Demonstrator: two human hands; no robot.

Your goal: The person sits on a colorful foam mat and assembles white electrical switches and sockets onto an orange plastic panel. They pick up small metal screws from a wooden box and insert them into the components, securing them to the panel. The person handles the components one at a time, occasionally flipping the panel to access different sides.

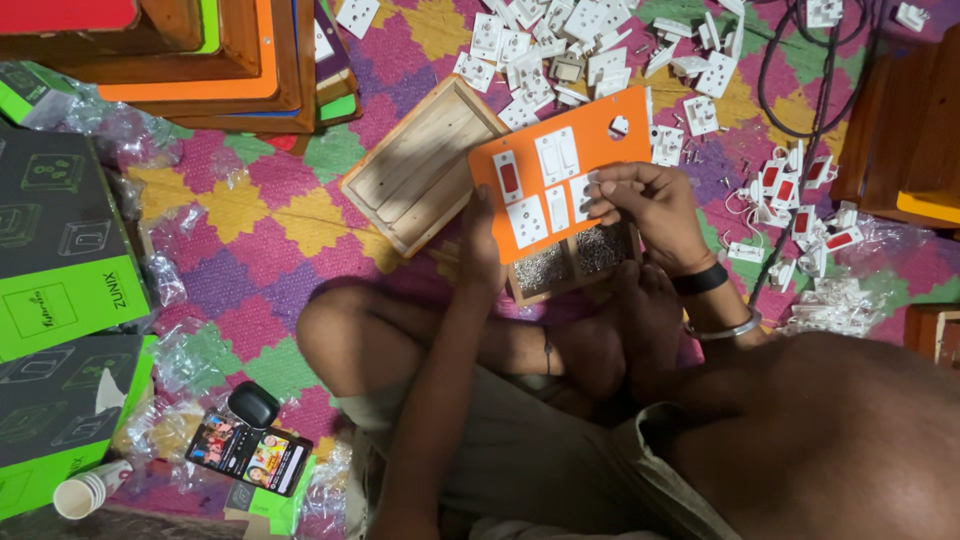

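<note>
**Orange switch panel held over a tray of screws**

The person sits cross-legged on a patterned mat (250, 200) of pink, yellow and green; both hands hold an orange panel (590, 130) fitted with white switches and sockets, tilted above the lap. The left hand (480, 250) grips the panel's lower left edge, thumb on the face and fingers hidden behind it; the right hand (645, 205) is curled over the right edge, its fingertips pressing on a white socket (583, 192) seated in the panel; whether it pinches something small there cannot be told. A black band (700, 280) and a metal bangle (725, 328) sit on the right wrist.

Just beneath the panel lies a small wooden tray (570, 262) with two compartments of tiny metal screws; to the panel's left, touching or nearly so, an empty wooden box frame (415, 165) lies open side up. A heap of loose white sockets and switches (560, 50) spreads beyond the panel; red-faced indicator parts with wires (810, 220) lie to the right. Green and black cartons (60, 240) stand at the left edge; a phone (250, 455) with a lit screen rests near the knee, beside a stack of paper cups (85, 490).
</note>
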